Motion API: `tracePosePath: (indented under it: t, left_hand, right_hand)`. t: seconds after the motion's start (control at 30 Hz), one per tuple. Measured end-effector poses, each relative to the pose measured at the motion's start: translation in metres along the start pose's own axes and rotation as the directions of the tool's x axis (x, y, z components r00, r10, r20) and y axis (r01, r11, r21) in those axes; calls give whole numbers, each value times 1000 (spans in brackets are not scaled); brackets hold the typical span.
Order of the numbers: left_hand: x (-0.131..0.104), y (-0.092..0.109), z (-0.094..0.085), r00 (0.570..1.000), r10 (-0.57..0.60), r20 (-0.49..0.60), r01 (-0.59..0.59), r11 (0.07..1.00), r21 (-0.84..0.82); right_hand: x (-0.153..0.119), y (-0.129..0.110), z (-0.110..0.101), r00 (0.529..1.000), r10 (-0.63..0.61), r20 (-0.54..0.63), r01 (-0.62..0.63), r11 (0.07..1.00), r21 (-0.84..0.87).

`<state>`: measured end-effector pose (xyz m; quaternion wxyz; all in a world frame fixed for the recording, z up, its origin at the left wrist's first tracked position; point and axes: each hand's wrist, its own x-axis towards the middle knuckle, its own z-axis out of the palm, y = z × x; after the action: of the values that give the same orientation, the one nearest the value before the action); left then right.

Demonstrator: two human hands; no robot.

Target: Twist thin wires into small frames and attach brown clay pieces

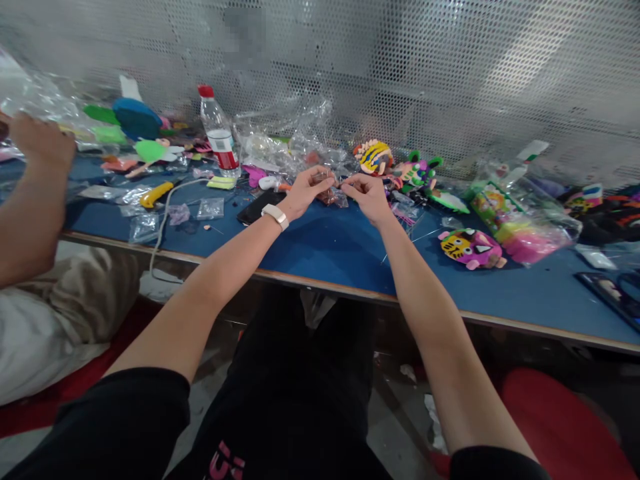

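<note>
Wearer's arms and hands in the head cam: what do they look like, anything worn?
Both hands, left and right, are bare: no gloves. Short black fabric sleeves leave the forearms uncovered. A slim white wristband circles the left wrist; nothing shows on the right one.

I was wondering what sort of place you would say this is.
Probably a shared craft workspace: a long blue table bears colourful modelled figures and small clear plastic packets, and another person's arm reaches over it at the left.
</note>
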<state>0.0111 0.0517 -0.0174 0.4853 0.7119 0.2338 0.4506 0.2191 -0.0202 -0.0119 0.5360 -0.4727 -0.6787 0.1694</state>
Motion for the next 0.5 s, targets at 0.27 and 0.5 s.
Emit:
tracePosePath:
  t: [0.27,0.5]
  left_hand:
    - [0,0,1,1000,-9,-17,9,1000,22]
    - [-1,-3,5,1000,-5,10,5,1000,-25]
  right_hand:
    - [0,-6,1,1000,-20,-10,20,1000,-15]
    - [1,-2,5,999,5,-48,-4,1000,15]
